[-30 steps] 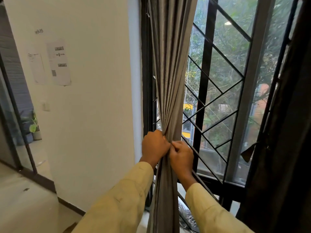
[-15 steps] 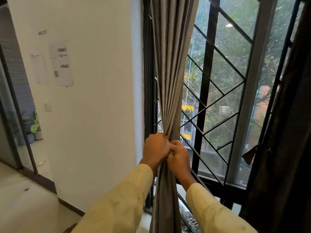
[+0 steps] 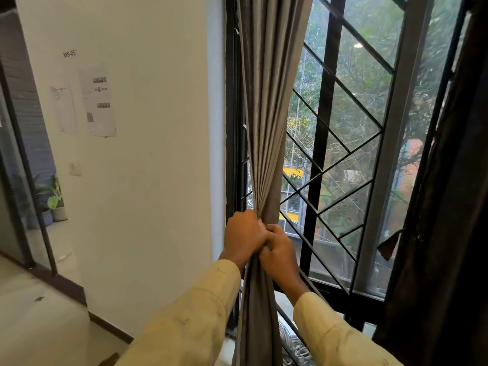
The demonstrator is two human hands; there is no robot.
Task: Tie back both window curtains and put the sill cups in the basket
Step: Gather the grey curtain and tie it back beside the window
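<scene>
The taupe curtain hangs at the left edge of the window, just beside the white wall. It is drawn into a narrow bundle of long vertical pleats, widest at the top and tightest at the place where it is held, then falling loose below. Two hands meet on it there. The left hand has its fingers curled round the bundle from the wall side, and the right hand grips it from the window side. Their knuckles touch, and both arms wear pale yellow sleeves. Two curtains show in all. The second, a dark brown curtain, hangs at the right edge, well apart from the first, with one small flap of cloth jutting from its inner edge. Between them stands the black window grille of upright and diagonal bars, with trees and buildings beyond the glass. Two paper sheets are stuck to the wall under one label reading WS-05, and one potted plant stands far left.
</scene>
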